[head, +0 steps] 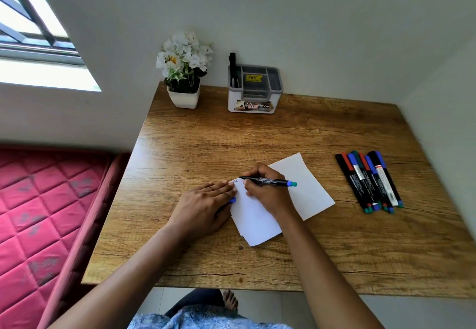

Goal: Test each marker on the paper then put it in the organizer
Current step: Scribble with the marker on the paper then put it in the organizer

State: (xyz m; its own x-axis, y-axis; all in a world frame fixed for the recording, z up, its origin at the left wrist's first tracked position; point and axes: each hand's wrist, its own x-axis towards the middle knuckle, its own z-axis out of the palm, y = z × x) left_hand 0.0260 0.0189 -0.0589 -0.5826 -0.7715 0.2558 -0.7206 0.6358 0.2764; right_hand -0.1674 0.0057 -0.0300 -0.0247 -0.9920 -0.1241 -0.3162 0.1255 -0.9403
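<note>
Grip status: right hand (265, 192) is closed around a black marker (268, 181), pinching the barrel just behind the tip. The tip rests on the paper (309, 189) directly ahead of the grip, beside a small dark scribble. The marker's blue end projects past the knuckles on the outer side of the grip.

Left hand (203, 205) lies flat with straight fingers, pressing the sheet's edge immediately across from the tip. A small blue piece (233, 200), probably the cap, shows beneath its thumb side; whether it is held cannot be told.

Risks noted:
- The sheet is pinned at one edge only and the portion beyond the gripping hand lies loose, so a hard stroke could drag or crease it.
- The tip works close to the left hand, so a slip would ink it.
- The blue piece could roll off if the flat hand lifts.
- An uncapped marker placed in the organizer (255, 89), well beyond the grip at the far edge of the table (206, 143), would likely dry out.
- Untested markers (371, 181) lie well off to the outer side, and a careless reach could scatter them.
</note>
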